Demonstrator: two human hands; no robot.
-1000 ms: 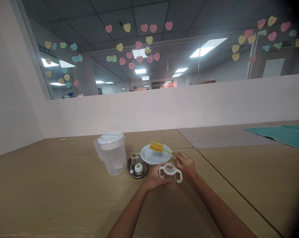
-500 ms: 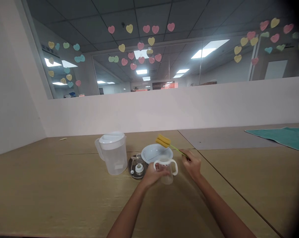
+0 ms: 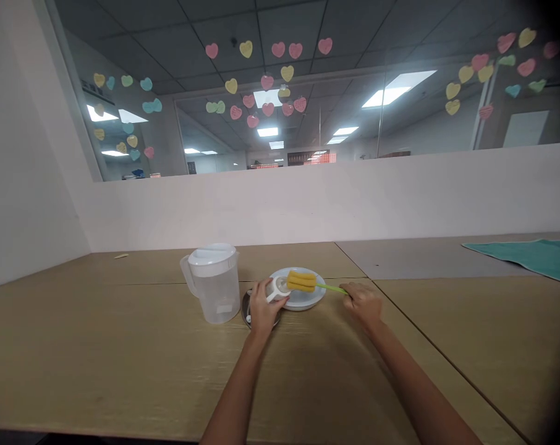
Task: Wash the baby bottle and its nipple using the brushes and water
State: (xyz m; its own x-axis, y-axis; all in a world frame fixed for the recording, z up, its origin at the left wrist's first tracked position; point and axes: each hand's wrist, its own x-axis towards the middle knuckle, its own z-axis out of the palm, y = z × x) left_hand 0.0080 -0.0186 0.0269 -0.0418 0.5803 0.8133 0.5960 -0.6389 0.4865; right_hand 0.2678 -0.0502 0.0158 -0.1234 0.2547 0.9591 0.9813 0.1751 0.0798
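Observation:
My left hand (image 3: 263, 307) is closed around a clear baby bottle with white handles (image 3: 279, 288), tipped on its side so that its mouth faces right. In my right hand (image 3: 364, 304) is the thin green handle of a bottle brush (image 3: 302, 282). The brush's yellow sponge head points left, right at the bottle's mouth; whether its tip is inside I cannot tell. Both are above a white bowl (image 3: 303, 303). Beneath my left hand, a round metal tray (image 3: 245, 307) is mostly hidden, along with the small bottle parts on it.
A lidded clear plastic pitcher (image 3: 216, 290) stands left of the tray. The wooden table (image 3: 136, 346) runs to a white low wall (image 3: 215, 207) below a window. On the far right lies a teal cloth (image 3: 534, 258).
My left hand has moved left and turned the bottle from upright onto its side. My right hand has shifted slightly right, and the sponge head has come to the bottle's mouth.

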